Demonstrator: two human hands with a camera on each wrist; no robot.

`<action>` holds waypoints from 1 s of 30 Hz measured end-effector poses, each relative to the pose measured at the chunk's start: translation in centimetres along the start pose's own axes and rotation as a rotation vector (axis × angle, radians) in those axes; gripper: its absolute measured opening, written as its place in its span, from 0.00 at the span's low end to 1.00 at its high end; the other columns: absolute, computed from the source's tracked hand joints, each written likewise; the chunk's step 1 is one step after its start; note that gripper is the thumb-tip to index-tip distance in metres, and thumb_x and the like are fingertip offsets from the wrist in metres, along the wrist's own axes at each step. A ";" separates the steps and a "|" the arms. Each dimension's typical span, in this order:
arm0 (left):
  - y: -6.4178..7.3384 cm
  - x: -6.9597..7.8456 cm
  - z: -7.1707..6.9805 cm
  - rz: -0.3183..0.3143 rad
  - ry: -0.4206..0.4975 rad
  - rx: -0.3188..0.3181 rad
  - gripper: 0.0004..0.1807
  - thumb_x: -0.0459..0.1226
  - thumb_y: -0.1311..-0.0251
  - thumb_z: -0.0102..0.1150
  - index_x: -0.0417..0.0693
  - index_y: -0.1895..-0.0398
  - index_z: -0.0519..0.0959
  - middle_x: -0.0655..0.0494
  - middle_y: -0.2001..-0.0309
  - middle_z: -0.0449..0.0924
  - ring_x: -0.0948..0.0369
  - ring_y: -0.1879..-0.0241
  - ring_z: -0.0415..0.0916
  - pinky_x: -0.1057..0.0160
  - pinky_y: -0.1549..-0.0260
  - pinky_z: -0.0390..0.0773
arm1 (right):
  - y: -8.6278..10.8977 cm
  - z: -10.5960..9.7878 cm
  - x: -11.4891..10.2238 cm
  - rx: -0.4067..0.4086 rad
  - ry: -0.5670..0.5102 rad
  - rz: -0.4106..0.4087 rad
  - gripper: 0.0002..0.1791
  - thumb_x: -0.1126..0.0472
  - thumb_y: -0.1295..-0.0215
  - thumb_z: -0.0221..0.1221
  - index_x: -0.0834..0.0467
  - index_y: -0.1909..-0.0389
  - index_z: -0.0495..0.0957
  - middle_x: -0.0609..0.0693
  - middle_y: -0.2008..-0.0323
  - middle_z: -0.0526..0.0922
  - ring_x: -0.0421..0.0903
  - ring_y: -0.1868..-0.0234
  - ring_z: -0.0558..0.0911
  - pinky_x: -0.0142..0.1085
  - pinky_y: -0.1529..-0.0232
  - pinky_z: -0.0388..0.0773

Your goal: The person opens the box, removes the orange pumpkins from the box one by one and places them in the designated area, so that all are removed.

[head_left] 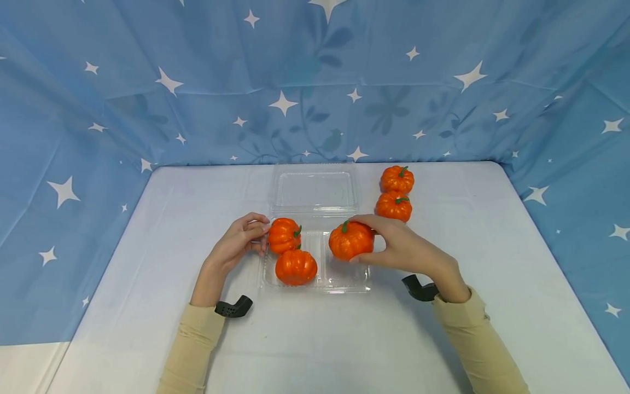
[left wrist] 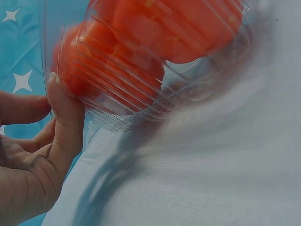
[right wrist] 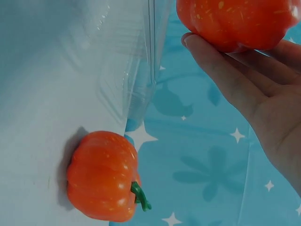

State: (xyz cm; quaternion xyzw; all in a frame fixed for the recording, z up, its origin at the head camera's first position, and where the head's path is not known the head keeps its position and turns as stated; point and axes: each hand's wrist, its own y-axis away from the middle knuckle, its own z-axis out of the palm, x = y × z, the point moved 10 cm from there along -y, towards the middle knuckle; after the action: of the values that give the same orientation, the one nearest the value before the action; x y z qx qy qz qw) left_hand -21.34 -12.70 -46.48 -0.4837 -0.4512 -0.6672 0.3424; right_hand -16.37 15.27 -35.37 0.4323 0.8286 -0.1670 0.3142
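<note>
A clear plastic clamshell container (head_left: 344, 282) lies with its lid (head_left: 315, 189) folded back, away from me. My left hand (head_left: 242, 239) pinches its left rim between thumb and finger, as the left wrist view shows (left wrist: 61, 136). Two small orange pumpkins with green stems, one behind (head_left: 283, 235) and one in front (head_left: 296, 267), sit in the left part of the container. My right hand (head_left: 406, 246) grips a third pumpkin (head_left: 350, 241) over the right part, thumb on the near side and fingers on the far side. That pumpkin (right wrist: 235, 21) shows raised in the right wrist view.
Two more pumpkins, one at the back (head_left: 396, 179) and one nearer (head_left: 394, 206), stand on the white tabletop (head_left: 206, 191) to the right of the lid. A blue curtain with white stars (head_left: 384, 71) hangs behind the table's far edge.
</note>
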 end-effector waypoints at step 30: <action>0.2 -0.1 -0.4 -0.025 -0.030 0.009 0.14 0.32 0.25 0.50 0.35 0.42 0.66 0.54 0.71 0.76 0.61 0.78 0.74 0.66 0.78 0.82 | 1.6 -6.2 2.2 0.254 0.043 0.005 0.40 0.62 0.44 0.76 0.64 0.31 0.69 0.61 0.38 0.79 0.55 0.45 0.83 0.46 0.44 0.83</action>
State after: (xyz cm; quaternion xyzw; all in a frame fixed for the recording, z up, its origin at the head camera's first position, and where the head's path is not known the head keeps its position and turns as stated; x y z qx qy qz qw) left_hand -21.29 -13.13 -46.55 -0.4866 -0.4653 -0.6619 0.3295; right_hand -18.34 20.93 -32.27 0.4742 0.8061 -0.2605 0.2397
